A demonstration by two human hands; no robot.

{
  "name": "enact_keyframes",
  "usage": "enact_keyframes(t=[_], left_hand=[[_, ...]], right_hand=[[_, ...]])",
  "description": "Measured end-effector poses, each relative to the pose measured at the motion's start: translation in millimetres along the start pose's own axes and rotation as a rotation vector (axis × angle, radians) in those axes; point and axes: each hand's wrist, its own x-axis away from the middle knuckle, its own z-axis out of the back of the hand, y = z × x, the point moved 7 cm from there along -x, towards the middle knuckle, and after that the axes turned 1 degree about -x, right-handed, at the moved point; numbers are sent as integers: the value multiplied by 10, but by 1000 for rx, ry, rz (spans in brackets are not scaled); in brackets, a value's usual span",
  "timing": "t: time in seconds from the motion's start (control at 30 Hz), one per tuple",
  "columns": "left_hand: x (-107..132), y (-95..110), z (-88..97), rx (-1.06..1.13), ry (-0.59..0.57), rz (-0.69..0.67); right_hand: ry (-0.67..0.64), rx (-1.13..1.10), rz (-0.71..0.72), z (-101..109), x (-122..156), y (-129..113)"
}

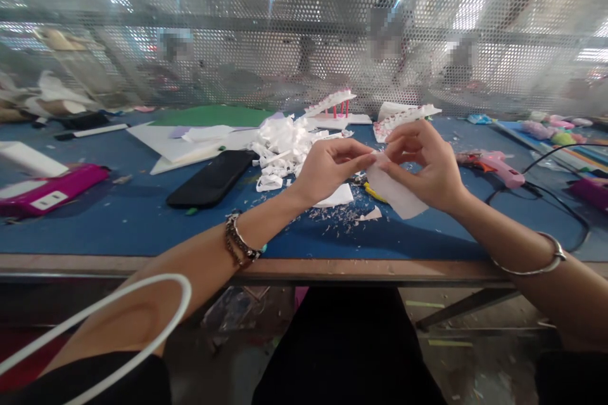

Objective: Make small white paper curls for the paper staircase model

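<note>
Both my hands are raised above the blue table (123, 221) and meet over its middle. My left hand (327, 168) pinches the upper edge of a white foam sheet piece (396, 193) with thumb and fingers closed. My right hand (427, 161) grips the same piece from the right, fingers curled round it. The piece hangs down below my hands. Under them lie small white offcuts (338, 197) and fine white shavings on the table, with a yellow-handled tool (373, 193) partly hidden beneath.
A pile of white foam strips (280, 145) lies behind my left hand, a black phone (211, 178) to its left, a magenta device (45, 190) at far left. A pink glue gun (496, 168) with black cable sits right. Perforated metal screen (304, 31) backs the table.
</note>
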Motion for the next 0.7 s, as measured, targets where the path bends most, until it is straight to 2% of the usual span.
enact_keyframes(t=[0.13,0.33,0.5,0.7], left_hand=[[-11,-89,-5,80,-6,72],[-13,-124,-47,128,-56,106],[-8,-154,-79,154,-132,120],[-1,-155,-93,147,-149,147]], right_hand=[[-60,101,67,-33,-2,-69],[-46,228,106,-13,-14,-126],[-32,339,251,2,6,-197],[-53,406,358,-18,25,-232]])
